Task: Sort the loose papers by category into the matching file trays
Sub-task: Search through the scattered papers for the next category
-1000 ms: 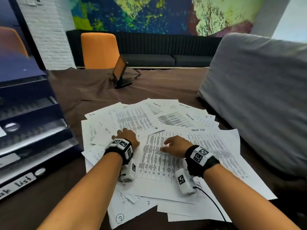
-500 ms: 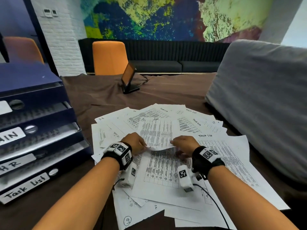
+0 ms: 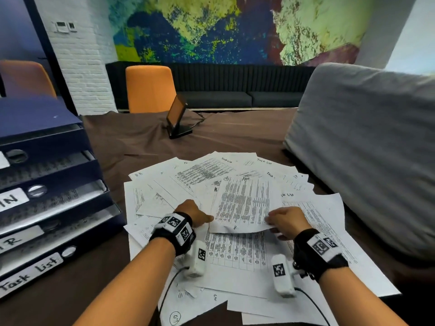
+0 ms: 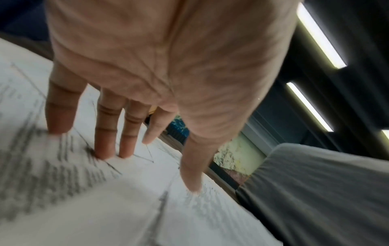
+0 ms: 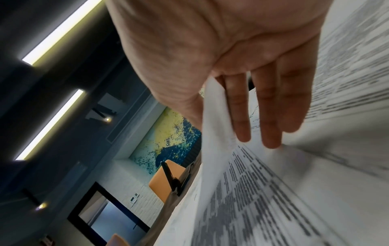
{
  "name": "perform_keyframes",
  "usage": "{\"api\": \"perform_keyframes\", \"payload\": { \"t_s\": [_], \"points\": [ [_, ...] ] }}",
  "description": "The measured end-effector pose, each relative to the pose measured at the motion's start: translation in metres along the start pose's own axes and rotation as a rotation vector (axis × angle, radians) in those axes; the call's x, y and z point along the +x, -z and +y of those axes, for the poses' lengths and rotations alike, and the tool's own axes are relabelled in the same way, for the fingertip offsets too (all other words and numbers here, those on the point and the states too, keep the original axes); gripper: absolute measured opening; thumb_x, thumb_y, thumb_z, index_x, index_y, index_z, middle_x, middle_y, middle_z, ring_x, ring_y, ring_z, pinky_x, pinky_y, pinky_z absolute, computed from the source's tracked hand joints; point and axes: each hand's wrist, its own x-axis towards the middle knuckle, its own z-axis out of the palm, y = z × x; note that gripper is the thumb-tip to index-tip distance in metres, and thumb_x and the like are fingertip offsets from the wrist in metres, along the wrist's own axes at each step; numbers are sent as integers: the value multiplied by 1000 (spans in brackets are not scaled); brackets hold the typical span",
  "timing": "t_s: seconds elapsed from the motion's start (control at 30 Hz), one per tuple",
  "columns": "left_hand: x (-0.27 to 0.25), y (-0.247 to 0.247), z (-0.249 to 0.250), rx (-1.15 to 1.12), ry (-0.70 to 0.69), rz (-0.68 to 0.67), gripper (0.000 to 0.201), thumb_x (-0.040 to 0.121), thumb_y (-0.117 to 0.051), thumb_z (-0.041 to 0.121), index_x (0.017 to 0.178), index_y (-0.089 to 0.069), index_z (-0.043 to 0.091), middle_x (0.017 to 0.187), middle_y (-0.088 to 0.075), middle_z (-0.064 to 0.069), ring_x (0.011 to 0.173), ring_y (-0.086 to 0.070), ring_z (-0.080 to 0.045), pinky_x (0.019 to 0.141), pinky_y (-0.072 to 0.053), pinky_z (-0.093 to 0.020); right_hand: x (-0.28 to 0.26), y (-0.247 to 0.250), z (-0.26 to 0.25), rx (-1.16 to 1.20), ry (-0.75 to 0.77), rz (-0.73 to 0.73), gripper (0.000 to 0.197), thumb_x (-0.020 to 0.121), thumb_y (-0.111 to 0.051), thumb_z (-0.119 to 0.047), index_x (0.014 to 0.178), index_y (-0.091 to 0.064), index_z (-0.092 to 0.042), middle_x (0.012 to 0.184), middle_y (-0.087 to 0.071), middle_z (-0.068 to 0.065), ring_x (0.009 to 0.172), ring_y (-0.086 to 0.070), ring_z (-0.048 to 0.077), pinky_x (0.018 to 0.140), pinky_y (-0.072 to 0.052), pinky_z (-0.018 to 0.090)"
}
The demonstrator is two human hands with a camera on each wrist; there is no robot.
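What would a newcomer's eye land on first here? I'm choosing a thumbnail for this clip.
First, the fan of printed papers spread over the brown table, with one sheet lifted off the pile: the right hand pinches its near right corner and the left hand touches its near left corner. Next, the dark blue file trays stacked at the left, hand-labelled, the lowest reading "Task list".

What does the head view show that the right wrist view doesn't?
Only the head view shows the blue file trays with their "Task list" label, the left hand and the whole spread of loose papers. Only the right wrist view shows the ceiling lights and the fingers lying straight under the raised sheet. Both show the right hand, that sheet, the orange chair and the mural.
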Motion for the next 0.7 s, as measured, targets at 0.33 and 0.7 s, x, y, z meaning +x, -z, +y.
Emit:
{"api": "perform_keyframes", "payload": {
  "t_s": [0.33,0.7],
  "points": [
    [2,-5,18,-362,117,-20,48,81,-83,23,115,-59,-1,98,-67,-13,84,-64,-26,79,-53,-32,-18,-11,27,-98,40,6,11,75,-80,-16,81,-74,-22,87,-74,-1,85,-71,20,82,-59,37],
    [-29,-14,-33,-1052,-13,-267,34,96,-55,-4,128,-60,7,119,-69,-23,113,-65,-42,101,-47,-61,-29,-18,16,152,92,-11,61,86,-77,-21,138,-46,-16,125,-61,7,102,-64,22,81,-51,31]
  ]
}}
